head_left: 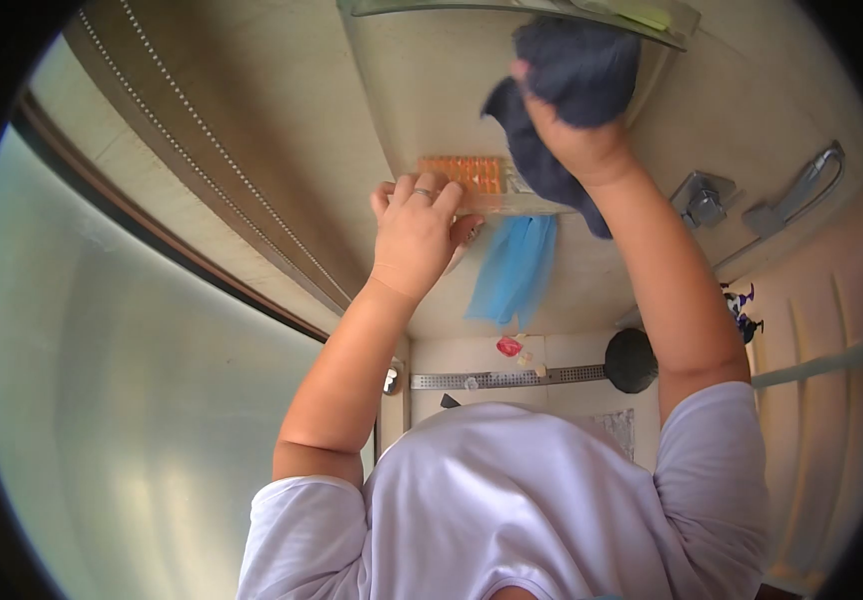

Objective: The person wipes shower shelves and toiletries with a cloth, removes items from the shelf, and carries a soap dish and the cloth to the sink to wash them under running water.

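My right hand (584,140) is raised and closed on a dark blue cloth (582,65). Part of the cloth bunches above the fingers against the pale wall, while a loose end drapes past the wrist. My left hand (417,230), with a ring on one finger, grips the edge of a ledge (512,204); its fingertips are partly hidden. Beside those fingers, an orange patterned item (467,170) sits on the ledge; its kind is unclear. Thin light blue fabric (517,265) hangs from the ledge between my arms.
Above the cloth is a glass shelf (522,8) with a green item on it. A wall valve (704,198) and hand shower (802,195) are at right. Frosted glass (132,400) fills the left. Below run a floor drain (562,376) and a dark round object (631,360).
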